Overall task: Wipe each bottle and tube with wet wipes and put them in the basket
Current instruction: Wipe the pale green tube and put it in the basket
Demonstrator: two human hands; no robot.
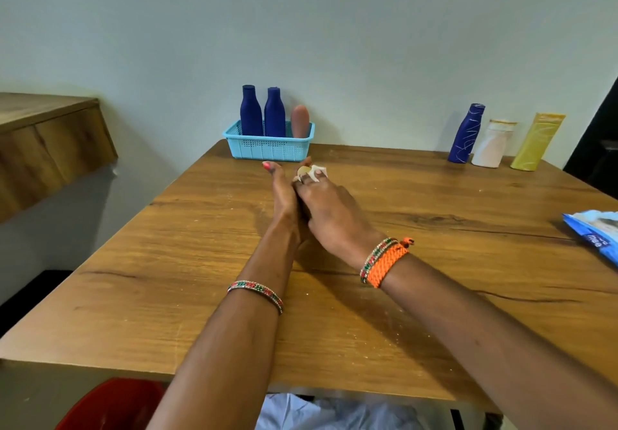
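My two hands meet over the middle of the table, just in front of the light blue basket (267,150). My left hand (284,198) stands on its edge with straight fingers, pressed against my right hand (329,213). A small crumpled white wet wipe (316,171) shows at the fingertips of my right hand, which curl round it. In the basket stand two dark blue bottles (250,111) (275,113) and a brownish-pink tube (300,121). At the back right stand a blue bottle (465,135), a white tube (493,143) and a yellow tube (536,141).
A blue wet-wipe pack (598,232) lies at the table's right edge. The wooden table (167,262) stands against a pale wall. A wooden cabinet (43,141) juts out at the left, and a red chair (110,406) is below the front edge.
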